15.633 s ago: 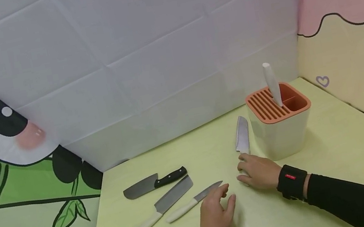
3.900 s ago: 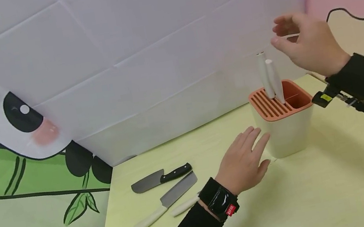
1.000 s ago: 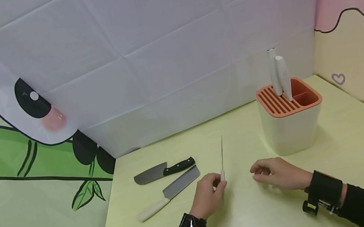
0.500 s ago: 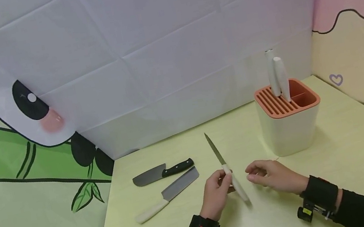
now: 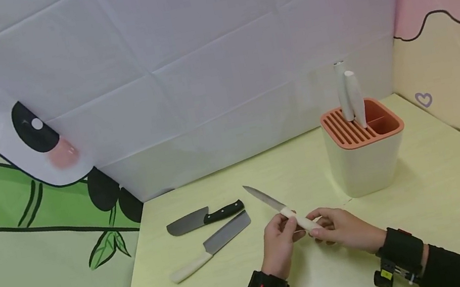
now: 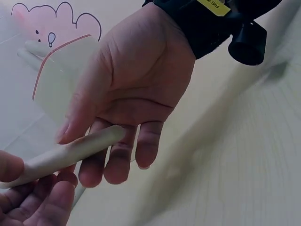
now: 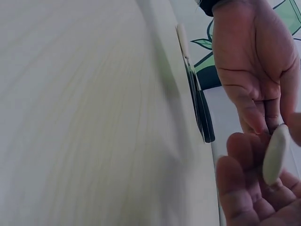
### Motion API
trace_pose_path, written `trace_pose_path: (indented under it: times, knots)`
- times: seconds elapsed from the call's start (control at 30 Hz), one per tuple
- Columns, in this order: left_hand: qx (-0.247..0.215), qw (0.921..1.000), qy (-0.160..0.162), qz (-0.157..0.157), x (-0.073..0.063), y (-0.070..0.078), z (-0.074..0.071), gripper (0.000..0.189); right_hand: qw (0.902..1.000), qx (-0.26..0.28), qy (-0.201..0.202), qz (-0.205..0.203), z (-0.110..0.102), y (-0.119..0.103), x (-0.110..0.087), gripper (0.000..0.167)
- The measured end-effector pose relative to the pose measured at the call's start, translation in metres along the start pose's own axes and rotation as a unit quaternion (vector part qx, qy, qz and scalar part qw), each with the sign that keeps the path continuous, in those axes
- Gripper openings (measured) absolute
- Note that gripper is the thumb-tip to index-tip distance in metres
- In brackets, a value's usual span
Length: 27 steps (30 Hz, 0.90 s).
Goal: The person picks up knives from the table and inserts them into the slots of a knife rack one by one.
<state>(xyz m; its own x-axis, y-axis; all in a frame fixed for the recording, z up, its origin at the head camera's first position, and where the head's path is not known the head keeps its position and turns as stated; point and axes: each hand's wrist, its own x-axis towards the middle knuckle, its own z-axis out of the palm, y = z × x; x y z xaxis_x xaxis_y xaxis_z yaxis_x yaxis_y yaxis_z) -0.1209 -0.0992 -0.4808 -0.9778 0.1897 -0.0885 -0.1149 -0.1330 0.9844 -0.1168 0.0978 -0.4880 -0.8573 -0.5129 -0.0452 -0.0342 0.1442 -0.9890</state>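
Observation:
A white-handled knife (image 5: 287, 211) is held above the table between both hands, its blade pointing to the upper left. The left hand (image 5: 277, 245) pinches the handle near the blade. Thumb and fingers of the right hand (image 5: 348, 229) grip the handle's butt end. In the left wrist view the right hand (image 6: 141, 70) spreads beside the handle (image 6: 77, 150), and the left hand (image 6: 40, 202) shows only in part at lower left. The right wrist view shows the handle's end (image 7: 276, 157) close up; the blade is hidden there.
A cream knife holder (image 5: 366, 168) with an orange slotted top stands at back right. Two white handles (image 5: 356, 98) rise from its slots. A black-handled knife (image 5: 225, 211) and a white-handled cleaver (image 5: 228, 231) lie at left on the table. Walls rise behind and at right.
A second handle has joined the first in the holder since the oldest frame. The left hand has picked up the knife and turned its blade leftward; the right hand has now taken its handle.

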Motion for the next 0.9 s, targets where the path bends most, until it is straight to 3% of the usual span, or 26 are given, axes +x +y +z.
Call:
trace_pose_path:
  times: [0.17, 0.4, 0.67, 0.9]
  knots:
    - [0.004, 0.9999, 0.005, -0.015, 0.000, 0.000, 0.002, 0.033, 0.9998, 0.005, 0.018, -0.012, 0.000, 0.000, 0.000, 0.042]
    - [0.004, 0.9986, 0.035, -0.040, 0.001, 0.002, 0.001, 0.027, 0.9958, 0.004, 0.086, -0.030, -0.002, -0.006, -0.005, 0.039]
    - [-0.061, 0.9943, 0.070, -0.054, 0.003, 0.001, 0.000, 0.036, 0.9868, 0.048, 0.151, -0.033, -0.001, -0.017, -0.008, 0.044]
    - [-0.122, 0.9873, 0.072, -0.071, 0.001, 0.006, 0.004, 0.040, 0.9770, 0.107, 0.169, -0.074, 0.004, -0.024, -0.007, 0.043]
